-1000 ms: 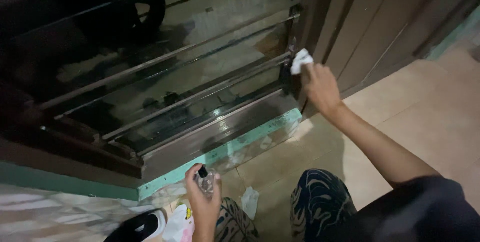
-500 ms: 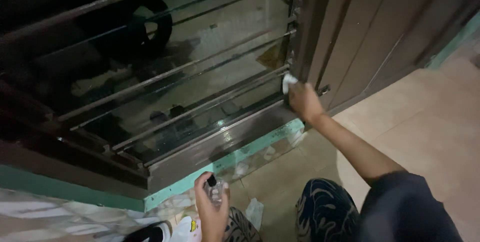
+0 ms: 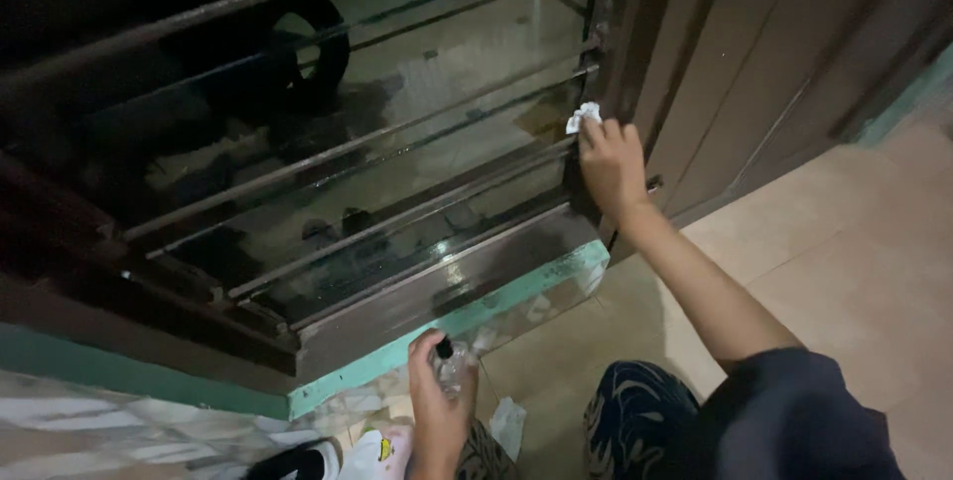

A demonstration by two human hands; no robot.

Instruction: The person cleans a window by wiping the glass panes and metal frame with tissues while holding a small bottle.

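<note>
My right hand (image 3: pixel 611 162) is closed around a crumpled white tissue (image 3: pixel 583 116) and presses it against the right end of a dark glass louvre window (image 3: pixel 397 133), where the slats meet the brown wooden frame (image 3: pixel 617 33). My left hand (image 3: pixel 437 406) grips a small clear spray bottle with a black cap (image 3: pixel 447 359), held low in front of the sill. The brown sill (image 3: pixel 447 276) below the slats looks wet and shiny.
A green-painted ledge (image 3: pixel 447 326) runs under the sill. A brown panelled door (image 3: pixel 774 63) stands to the right. A crumpled tissue (image 3: pixel 508 423) lies on the beige tiled floor (image 3: pixel 844 272) near my patterned knee (image 3: pixel 635 411). A black-and-white sandal (image 3: pixel 293 462) lies at the bottom left.
My right hand with the tissue dropped lower along the frame half a second ago, then moved back up and slightly right. My left hand with the bottle has drifted a little right.
</note>
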